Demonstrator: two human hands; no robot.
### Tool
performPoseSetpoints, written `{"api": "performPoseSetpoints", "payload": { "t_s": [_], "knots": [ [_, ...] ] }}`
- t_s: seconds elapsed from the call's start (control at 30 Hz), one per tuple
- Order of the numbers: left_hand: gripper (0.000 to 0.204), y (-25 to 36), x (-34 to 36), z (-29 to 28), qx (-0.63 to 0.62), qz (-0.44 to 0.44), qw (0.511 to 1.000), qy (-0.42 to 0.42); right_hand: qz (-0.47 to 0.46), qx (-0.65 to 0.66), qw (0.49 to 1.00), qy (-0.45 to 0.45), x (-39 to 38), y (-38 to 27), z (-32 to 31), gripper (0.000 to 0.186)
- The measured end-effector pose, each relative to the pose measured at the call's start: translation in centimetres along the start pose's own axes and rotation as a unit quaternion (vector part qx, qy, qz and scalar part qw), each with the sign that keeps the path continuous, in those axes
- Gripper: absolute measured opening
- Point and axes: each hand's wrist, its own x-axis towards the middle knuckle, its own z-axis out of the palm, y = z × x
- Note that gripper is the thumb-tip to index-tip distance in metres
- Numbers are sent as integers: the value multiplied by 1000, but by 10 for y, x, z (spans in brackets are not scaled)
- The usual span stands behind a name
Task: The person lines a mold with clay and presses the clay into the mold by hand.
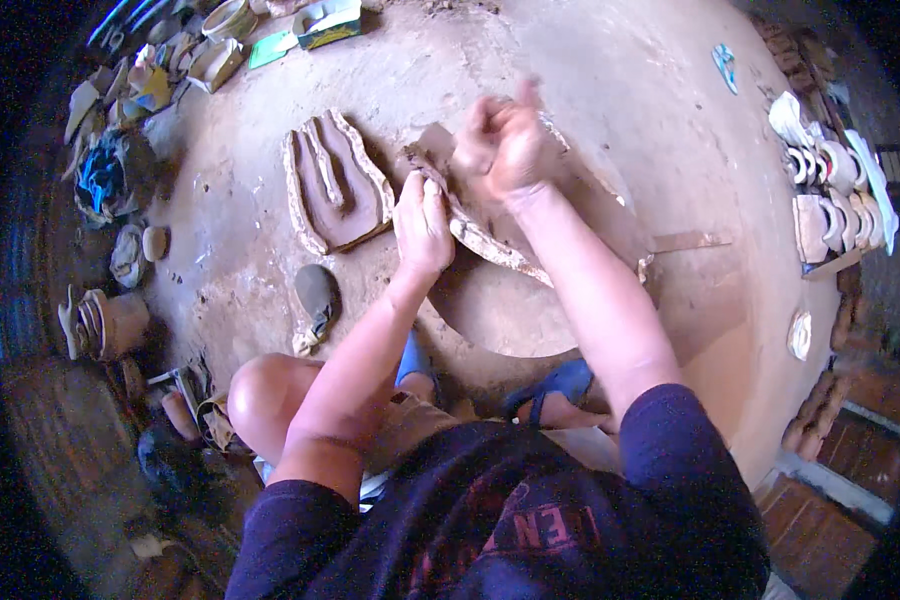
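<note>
My left hand [422, 228] is closed, thumb uppermost, on dark brown clay [420, 157] at the left side of a large mould. The mould has a rough pale rim [498, 250] and brown clay inside; my arms cover part of it. Above its far side, my right hand [508, 145] is raised with fingers curled and thumb sticking out, slightly blurred. Whatever it may hold is hidden. To the left lies a smaller U-shaped mould [335, 185], lined with brown clay, with a ridge down its middle.
A dark oval object [315, 295] lies near my left foot. A flat strip [692, 241] is on the right. Curved pale pieces [840, 205] stand in rows at far right. Boxes [328, 22] and a blue bag [100, 178] line the left side. A pot [120, 318] stands below them.
</note>
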Motion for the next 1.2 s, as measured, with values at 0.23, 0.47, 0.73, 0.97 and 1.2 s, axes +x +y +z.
{"api": "performPoseSetpoints", "payload": {
  "t_s": [0.23,0.47,0.73,0.97,1.2],
  "knots": [
    [34,12,2,-8,-33,-48,998,18,25,-42,996,68,12,33,-3,67],
    [39,5,4,-9,109,-19,979,-170,-235,-294,901,216,54,40,-41,69],
    [22,3,3,-3,10,-18,997,-74,-148,-163,960,174,55,42,-34,70],
    [30,-6,4,-12,2,-31,998,-46,-142,-50,987,63,47,24,3,70],
    [32,6,9,-8,-39,-71,996,-33,-52,-91,995,-1,46,11,-12,76]
  ]
}}
